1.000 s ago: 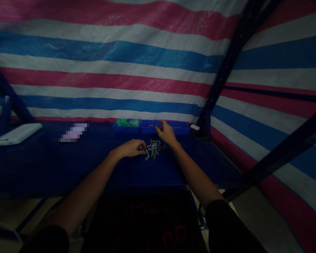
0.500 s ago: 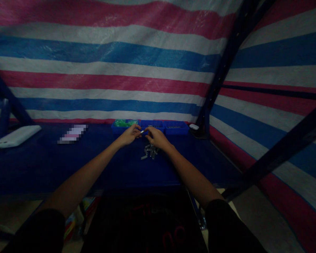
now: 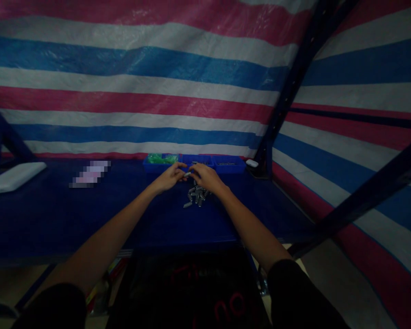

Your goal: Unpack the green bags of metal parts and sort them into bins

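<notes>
My left hand point(image 3: 168, 177) and my right hand point(image 3: 206, 176) meet above the dark blue table point(image 3: 89, 210), fingertips pinched together on one small silvery metal piece point(image 3: 187, 174) held between them. Just below the hands lies a small pile of several similar grey metal pieces point(image 3: 196, 196) on the tabletop. Behind the hands stand three small blue trays in a row: the left tray point(image 3: 160, 161) holds something green, the middle tray point(image 3: 201, 161) and the right tray point(image 3: 230, 162) hold small dark parts I cannot make out.
A white flat device point(image 3: 12, 177) lies at the table's far left. A pale blurred patch point(image 3: 89, 173) sits left of the trays, a small white object point(image 3: 251, 163) right of them. Striped tarpaulin walls and dark blue frame beams point(image 3: 287, 96) close in the back and right.
A second ago my left hand was at the pile and my right hand at the trays. Both came together over the pile on one small piece, and have barely shifted since.
</notes>
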`<state>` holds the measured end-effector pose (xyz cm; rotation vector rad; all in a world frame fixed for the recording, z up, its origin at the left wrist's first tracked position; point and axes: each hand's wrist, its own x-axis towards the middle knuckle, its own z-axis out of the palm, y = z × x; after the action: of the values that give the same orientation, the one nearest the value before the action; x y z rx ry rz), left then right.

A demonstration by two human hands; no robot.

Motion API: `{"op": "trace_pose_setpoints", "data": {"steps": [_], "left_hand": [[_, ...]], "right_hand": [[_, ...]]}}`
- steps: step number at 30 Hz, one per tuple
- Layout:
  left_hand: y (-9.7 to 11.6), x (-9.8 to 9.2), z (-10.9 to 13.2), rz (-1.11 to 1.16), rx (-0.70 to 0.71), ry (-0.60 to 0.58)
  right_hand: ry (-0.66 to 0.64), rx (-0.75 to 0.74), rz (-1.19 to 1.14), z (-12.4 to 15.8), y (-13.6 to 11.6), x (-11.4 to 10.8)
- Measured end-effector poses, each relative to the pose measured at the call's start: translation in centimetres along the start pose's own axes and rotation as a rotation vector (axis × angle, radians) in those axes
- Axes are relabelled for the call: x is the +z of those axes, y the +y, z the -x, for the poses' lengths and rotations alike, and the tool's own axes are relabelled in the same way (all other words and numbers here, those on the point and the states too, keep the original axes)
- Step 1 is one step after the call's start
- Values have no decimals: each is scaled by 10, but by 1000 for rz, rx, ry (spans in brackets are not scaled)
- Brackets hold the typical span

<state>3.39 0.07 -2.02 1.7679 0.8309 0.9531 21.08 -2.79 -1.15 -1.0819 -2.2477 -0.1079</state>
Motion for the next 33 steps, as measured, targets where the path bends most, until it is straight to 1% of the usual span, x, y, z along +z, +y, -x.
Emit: {"op": "trace_pose_setpoints", "data": {"steps": [5, 7, 10, 14, 16, 19, 21, 23, 24, 26, 28, 31, 33], "left_hand": [[3, 6, -3, -18, 80, 120], [4, 10, -5, -28, 98, 149], [6, 15, -9, -34, 87, 160], [2, 20, -11, -133, 94, 145], [-4, 20, -11, -269, 127, 88], [-10, 18, -9, -605, 200, -59], [-11, 15, -7, -793, 209, -157], [-11, 13, -6, -882, 184, -224], [-11, 11, -6, -901, 171, -240], [-13, 10, -7, -915, 145, -230], [-17, 8, -7, -896, 138, -181], [-22, 6, -8, -762, 161, -79], [-23, 4, -9, -611, 154, 25]], "right_hand": [[49, 77, -69, -4, -1, 1], [67, 98, -110, -3, -3, -1], [87, 98, -136, -2, -6, -5], [85, 111, -34, -5, -4, -11], [130, 179, 50, -8, 4, -13], [243, 353, 173, -11, 22, -14], [281, 466, 203, -9, 32, -13], [297, 534, 184, -4, 38, -12], [305, 547, 165, -1, 38, -12], [306, 538, 121, 3, 33, -12], [266, 487, 78, 4, 25, -11], [110, 355, 30, 2, 13, -7], [3, 260, 8, 1, 7, -4]]}}
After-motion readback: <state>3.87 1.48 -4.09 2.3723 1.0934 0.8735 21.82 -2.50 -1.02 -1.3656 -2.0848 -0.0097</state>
